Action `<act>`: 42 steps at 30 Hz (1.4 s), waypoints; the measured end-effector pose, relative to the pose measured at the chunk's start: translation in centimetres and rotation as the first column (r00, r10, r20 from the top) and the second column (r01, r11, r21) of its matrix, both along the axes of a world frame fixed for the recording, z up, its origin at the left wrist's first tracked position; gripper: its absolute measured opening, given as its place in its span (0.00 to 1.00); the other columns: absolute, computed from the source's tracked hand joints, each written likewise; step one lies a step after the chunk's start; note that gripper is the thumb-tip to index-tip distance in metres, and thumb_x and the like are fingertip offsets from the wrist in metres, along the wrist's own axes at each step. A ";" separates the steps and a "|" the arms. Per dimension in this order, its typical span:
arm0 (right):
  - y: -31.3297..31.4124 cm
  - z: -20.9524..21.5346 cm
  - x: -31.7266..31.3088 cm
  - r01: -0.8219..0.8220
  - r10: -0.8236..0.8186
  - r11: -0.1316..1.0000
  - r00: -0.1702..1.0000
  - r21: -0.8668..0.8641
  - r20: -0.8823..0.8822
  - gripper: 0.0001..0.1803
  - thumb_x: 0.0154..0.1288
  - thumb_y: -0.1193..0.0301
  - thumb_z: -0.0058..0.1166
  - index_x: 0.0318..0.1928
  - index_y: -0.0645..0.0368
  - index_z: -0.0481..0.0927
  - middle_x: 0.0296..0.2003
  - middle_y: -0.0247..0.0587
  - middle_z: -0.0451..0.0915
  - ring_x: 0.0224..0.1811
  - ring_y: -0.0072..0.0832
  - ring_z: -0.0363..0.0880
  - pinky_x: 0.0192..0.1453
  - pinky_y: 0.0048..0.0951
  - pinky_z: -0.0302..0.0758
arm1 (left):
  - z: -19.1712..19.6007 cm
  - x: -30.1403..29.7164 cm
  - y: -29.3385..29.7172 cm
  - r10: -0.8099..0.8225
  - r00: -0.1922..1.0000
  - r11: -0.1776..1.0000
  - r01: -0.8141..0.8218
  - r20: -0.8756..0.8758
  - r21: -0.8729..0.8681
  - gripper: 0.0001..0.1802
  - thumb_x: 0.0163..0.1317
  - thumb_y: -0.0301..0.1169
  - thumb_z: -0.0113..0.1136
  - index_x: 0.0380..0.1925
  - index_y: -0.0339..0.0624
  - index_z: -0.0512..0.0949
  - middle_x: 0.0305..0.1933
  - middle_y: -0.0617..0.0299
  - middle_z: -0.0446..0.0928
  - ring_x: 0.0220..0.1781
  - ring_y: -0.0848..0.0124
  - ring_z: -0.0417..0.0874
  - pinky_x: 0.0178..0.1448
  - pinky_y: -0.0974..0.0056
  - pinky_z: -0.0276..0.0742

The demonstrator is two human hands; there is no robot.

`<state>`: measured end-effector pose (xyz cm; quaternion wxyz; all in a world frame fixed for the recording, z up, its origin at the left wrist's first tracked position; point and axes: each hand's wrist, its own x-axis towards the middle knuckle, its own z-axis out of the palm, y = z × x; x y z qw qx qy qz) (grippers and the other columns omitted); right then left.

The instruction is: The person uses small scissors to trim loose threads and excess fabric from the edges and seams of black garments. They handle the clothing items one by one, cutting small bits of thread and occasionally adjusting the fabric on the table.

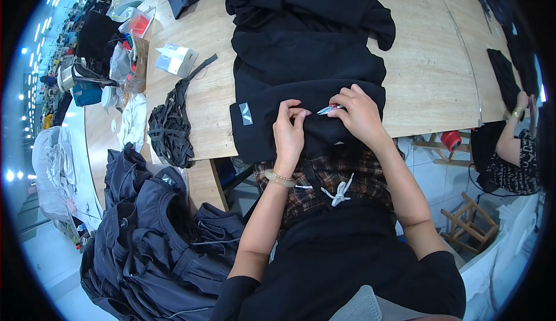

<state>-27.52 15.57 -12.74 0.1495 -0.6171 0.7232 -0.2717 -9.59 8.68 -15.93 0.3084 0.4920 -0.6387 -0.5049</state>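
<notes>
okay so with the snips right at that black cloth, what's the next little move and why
Probably close the snips in the right hand on whatever stray thread sits there. The left hand already pinches the black garment beside the blades, though the thread itself is too small to see.

A black garment (289,121) lies folded at the near edge of the wooden counter (428,72), its front fold hanging just over the edge. A small grey rectangular label sits on its left part. The cloth is bunched and creased where it is pinched. On the top fold rests a small pair of thread snips (328,109), silvery blades pointing left, a reddish part at the handle end.
</notes>
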 end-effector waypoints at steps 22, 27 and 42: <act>0.6 -0.1 -0.2 0.077 -0.078 0.997 0.995 0.025 0.067 0.11 0.58 0.65 0.66 0.36 0.59 0.86 0.32 0.35 0.80 0.42 0.35 0.76 0.47 0.36 0.75 | -1.4 0.5 0.2 -0.073 0.973 0.942 0.140 0.219 -0.307 0.06 0.60 0.26 0.69 0.38 0.40 0.87 0.41 0.56 0.74 0.46 0.59 0.77 0.52 0.57 0.74; 0.7 -0.1 -0.2 0.081 -0.082 0.996 0.993 0.028 0.079 0.11 0.58 0.66 0.66 0.37 0.59 0.86 0.33 0.34 0.80 0.42 0.35 0.76 0.47 0.36 0.75 | -0.9 0.0 0.3 -0.071 0.966 0.935 0.151 0.247 -0.321 0.06 0.59 0.27 0.70 0.35 0.38 0.86 0.38 0.54 0.79 0.43 0.59 0.80 0.50 0.58 0.75; -1.2 -0.8 1.4 0.008 -0.007 1.000 0.999 -0.021 0.047 0.12 0.59 0.62 0.67 0.33 0.59 0.86 0.31 0.35 0.81 0.40 0.36 0.77 0.46 0.38 0.76 | 0.0 -0.1 0.0 0.028 0.985 0.998 -0.017 0.170 -0.066 0.10 0.71 0.30 0.62 0.35 0.32 0.77 0.28 0.53 0.83 0.29 0.71 0.80 0.38 0.64 0.75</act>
